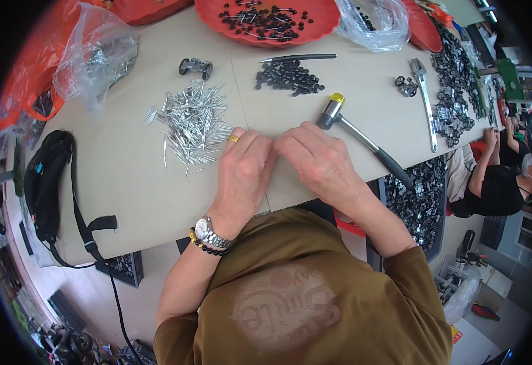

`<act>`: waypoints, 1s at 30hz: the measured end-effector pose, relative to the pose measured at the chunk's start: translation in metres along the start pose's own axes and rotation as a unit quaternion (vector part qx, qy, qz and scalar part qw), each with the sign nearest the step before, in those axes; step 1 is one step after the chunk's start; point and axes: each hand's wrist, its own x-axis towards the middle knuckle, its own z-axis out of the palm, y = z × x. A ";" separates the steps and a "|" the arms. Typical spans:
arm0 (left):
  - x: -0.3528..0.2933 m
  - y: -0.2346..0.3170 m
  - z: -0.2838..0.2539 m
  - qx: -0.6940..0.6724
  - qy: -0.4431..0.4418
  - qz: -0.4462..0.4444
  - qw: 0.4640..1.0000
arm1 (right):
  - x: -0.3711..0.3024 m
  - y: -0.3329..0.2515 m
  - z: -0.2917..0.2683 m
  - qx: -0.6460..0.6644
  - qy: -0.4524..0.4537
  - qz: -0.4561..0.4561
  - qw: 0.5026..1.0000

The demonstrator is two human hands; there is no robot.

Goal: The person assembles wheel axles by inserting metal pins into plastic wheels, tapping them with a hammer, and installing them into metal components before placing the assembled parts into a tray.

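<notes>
My left hand and my right hand meet close together over the near middle of the table. Fingers on both are curled in a pinch, and whatever lies between the fingertips is hidden from view. Just beyond my left hand spreads a heap of thin silver metal pins. Farther back is a pile of small black round wheels, with dark tweezers lying along its far side. To the right of my right hand rests a mallet with a yellow-tipped head and black grip. A small wheeled chassis stands behind the pins.
A red tray at the back holds black wheels and pins. An adjustable wrench lies at right beside many dark wheeled parts. Below the right edge stands a crate of parts. A black bag lies left. Another person sits far right.
</notes>
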 end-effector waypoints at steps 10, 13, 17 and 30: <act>0.001 -0.001 0.001 -0.017 0.032 -0.020 0.999 | -0.052 0.039 -0.036 -0.126 0.012 0.286 0.950; 0.002 0.001 -0.002 -0.016 0.013 -0.029 0.999 | -0.062 0.047 -0.027 -0.139 0.016 0.258 0.956; 0.002 0.001 -0.001 -0.020 0.004 -0.043 0.999 | -0.054 0.028 -0.032 -0.063 -0.006 0.237 0.969; 0.001 0.003 -0.002 -0.014 0.008 -0.044 0.999 | -0.029 -0.018 -0.048 -0.011 -0.096 0.167 0.981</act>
